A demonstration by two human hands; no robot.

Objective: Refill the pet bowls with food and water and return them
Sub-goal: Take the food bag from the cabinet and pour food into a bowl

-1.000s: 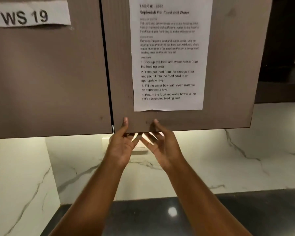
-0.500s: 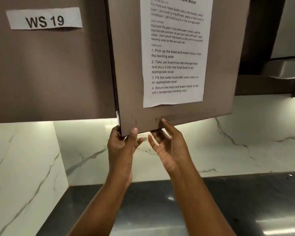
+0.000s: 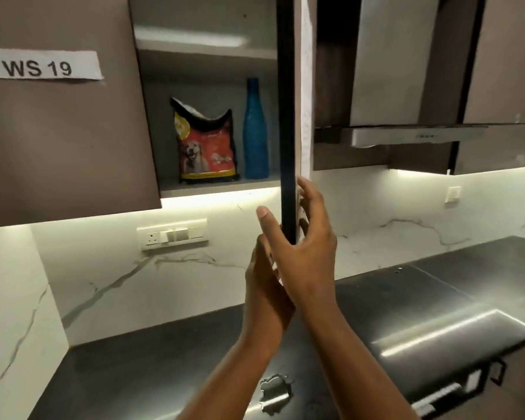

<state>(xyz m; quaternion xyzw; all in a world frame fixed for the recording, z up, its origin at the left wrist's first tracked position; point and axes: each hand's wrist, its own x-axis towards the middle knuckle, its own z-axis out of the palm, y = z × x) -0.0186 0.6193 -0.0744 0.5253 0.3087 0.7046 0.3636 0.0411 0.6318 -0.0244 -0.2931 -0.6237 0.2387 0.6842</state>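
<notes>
The cabinet door (image 3: 286,116) stands swung out, edge-on to me. My right hand (image 3: 303,247) grips its lower corner, thumb on the inner side and fingers on the outer face. My left hand (image 3: 265,286) sits just below and behind the right hand, at the door's bottom edge; its grip is partly hidden. Inside the open cabinet, a pet food bag (image 3: 205,144) with a dog picture stands upright on the lower shelf. A blue bottle (image 3: 255,131) stands to its right. No bowls are in view.
A closed cabinet door (image 3: 58,140) labelled WS 19 is at the left. A range hood (image 3: 406,134) hangs at the right. Below lies a dark countertop (image 3: 164,368) with a small puddle (image 3: 275,386), against a marble backsplash carrying a switch plate (image 3: 172,234).
The cabinet door has swung from shut to fully open, revealing the pet food bag and blue bottle. Both hands followed the door's lower edge rightward.
</notes>
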